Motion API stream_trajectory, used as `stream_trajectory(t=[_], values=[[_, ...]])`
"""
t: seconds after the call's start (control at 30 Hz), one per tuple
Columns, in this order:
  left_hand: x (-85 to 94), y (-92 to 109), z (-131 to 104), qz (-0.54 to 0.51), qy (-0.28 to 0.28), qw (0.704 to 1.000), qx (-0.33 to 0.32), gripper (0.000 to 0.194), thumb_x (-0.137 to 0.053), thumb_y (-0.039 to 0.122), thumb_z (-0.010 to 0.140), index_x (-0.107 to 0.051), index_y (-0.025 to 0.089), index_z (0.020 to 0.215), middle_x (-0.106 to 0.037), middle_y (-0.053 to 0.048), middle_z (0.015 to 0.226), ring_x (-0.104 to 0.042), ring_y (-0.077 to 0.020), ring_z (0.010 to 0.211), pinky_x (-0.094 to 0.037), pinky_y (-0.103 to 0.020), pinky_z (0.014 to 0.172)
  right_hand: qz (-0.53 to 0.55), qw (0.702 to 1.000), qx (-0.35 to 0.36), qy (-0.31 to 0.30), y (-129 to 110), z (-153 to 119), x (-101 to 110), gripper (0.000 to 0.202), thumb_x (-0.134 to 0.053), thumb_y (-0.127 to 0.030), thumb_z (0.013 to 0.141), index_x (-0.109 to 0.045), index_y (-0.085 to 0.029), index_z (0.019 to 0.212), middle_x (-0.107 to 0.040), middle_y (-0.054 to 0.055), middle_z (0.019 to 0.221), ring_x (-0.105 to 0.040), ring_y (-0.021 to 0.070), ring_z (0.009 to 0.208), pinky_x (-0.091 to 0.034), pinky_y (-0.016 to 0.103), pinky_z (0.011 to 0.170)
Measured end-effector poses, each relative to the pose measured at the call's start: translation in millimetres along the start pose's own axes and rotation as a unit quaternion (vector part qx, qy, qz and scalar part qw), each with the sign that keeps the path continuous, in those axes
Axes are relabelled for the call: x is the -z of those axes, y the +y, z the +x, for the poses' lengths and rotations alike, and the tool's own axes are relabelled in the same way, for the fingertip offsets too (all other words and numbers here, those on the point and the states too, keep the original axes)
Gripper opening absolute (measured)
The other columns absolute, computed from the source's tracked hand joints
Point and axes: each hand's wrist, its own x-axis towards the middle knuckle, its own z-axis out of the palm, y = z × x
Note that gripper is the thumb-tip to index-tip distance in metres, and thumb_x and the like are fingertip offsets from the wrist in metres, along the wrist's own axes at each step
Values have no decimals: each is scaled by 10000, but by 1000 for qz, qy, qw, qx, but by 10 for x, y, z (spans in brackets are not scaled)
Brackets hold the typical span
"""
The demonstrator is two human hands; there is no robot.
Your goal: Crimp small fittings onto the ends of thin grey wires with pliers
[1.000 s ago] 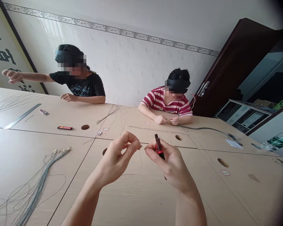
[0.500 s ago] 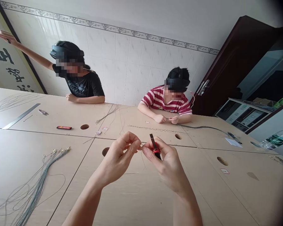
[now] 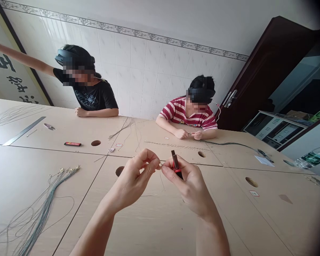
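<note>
My left hand [image 3: 137, 177] is closed, thumb and forefinger pinching a thin cord [image 3: 162, 179] with a small pale-gold knot or bead at the fingertips. The cord's loose tail hangs down between my hands. My right hand [image 3: 185, 183] is closed too, its thumb and forefinger meeting the same spot. Held in its palm are red-and-black thread snips [image 3: 177, 171], two flat dark blades pointing up and away from the cord. Lower left on the table [image 3: 138, 231] lies a bundle of grey-green cords [image 3: 46, 209] with gold-coloured ends.
Across the table sit one person in black [image 3: 93, 96], arm stretched left, and another in red stripes [image 3: 188, 110], hands on a cord. A metal ruler [image 3: 25, 130], a red-and-black case [image 3: 72, 144], round table holes [image 3: 251, 182] and a water bottle [image 3: 313, 158] are around.
The snips in my right hand have turned slightly, and both blades now show apart. My hands stay nearly in place. The person in black has reached further left.
</note>
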Motion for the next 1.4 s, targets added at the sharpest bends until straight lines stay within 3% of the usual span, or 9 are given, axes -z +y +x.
stream_trajectory(t=[0.2,0.3,0.5,0.63,0.73,0.87,1.4], values=[[6,-9,1,-32,0,999,10,225,-448,374,988,-532,199,873,-586,3,807,-534,-139,793,-431,-302,749,-5,1000,-8,-3,-4,-2,23,207,-569,-340,915,-556,-207,757,-497,-35,695,-392,119,654,-329,259,627],[32,28,10,-99,-22,993,54,236,-476,383,975,-544,189,859,-609,-8,818,-567,-146,817,-447,-307,787,-31,999,7,14,19,4,52,208,-572,-334,914,-549,-208,750,-497,-36,692,-415,115,649,-345,252,621],[65,-2,65,-270,-128,940,165,235,-526,323,949,-533,164,776,-506,25,707,-526,-111,690,-423,-272,709,-66,993,102,3,86,14,55,65,-585,-247,915,-650,-251,917,-546,-21,873,-519,106,755,-415,228,706],[49,-107,106,-347,-143,907,190,197,-538,269,935,-534,155,774,-398,47,649,-435,-92,608,-380,-255,631,-61,992,107,-23,123,30,33,91,-569,-228,926,-657,-249,935,-544,-5,932,-541,108,774,-443,225,695],[34,-133,117,-373,-148,893,203,215,-604,322,901,-527,162,780,-358,55,635,-419,-93,599,-369,-250,616,-58,992,114,-18,133,41,24,86,-580,-225,922,-661,-249,934,-538,-5,933,-542,106,764,-449,222,684],[12,-117,116,-381,-147,889,208,249,-656,360,867,-520,172,779,-346,59,625,-406,-96,605,-372,-246,622,-85,987,136,2,137,45,17,79,-587,-215,918,-659,-246,912,-538,-9,912,-537,106,770,-445,218,686],[8,-43,63,-381,-127,895,195,131,-559,271,908,-543,182,813,-328,57,608,-389,-105,607,-375,-252,626,-124,970,204,38,168,33,-10,157,-598,-101,872,-628,-246,925,-554,-12,933,-551,112,808,-443,231,714]])
